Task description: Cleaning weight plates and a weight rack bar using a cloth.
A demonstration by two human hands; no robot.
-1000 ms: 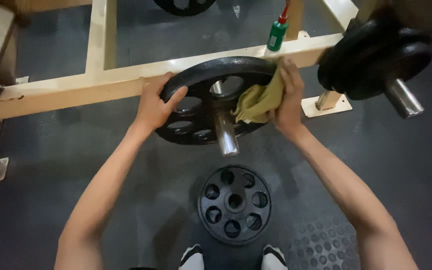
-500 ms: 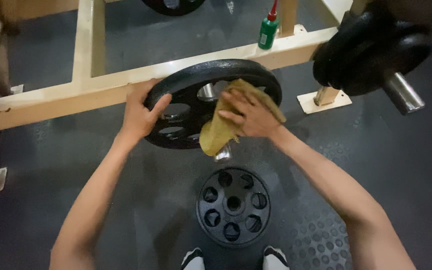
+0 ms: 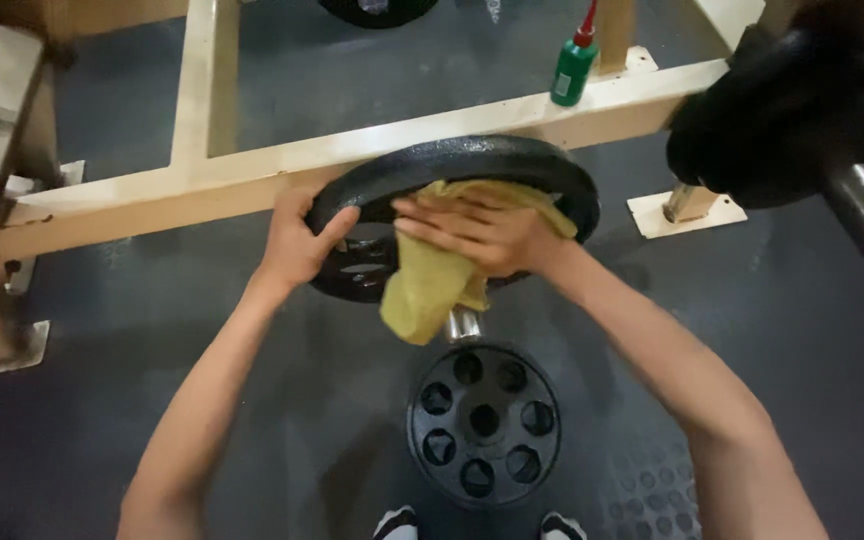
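Note:
A black weight plate (image 3: 512,162) with round holes hangs on a steel peg (image 3: 464,324) of a cream metal rack. My left hand (image 3: 300,243) grips the plate's left rim. My right hand (image 3: 474,232) presses a yellow-green cloth (image 3: 424,285) flat against the plate's face, fingers spread and pointing left. The cloth covers the plate's centre and hangs down below its lower edge. Only the tip of the peg shows under the cloth.
A second black plate (image 3: 484,423) lies flat on the dark rubber floor above my shoes (image 3: 397,523). A green bottle with a red nozzle (image 3: 573,67) stands on the cream rack beam (image 3: 152,188). More black plates (image 3: 792,110) sit on a peg at the upper right.
My right hand with the cloth has slid from the plate's right rim leftward across its face. My left hand kept its grip on the left rim.

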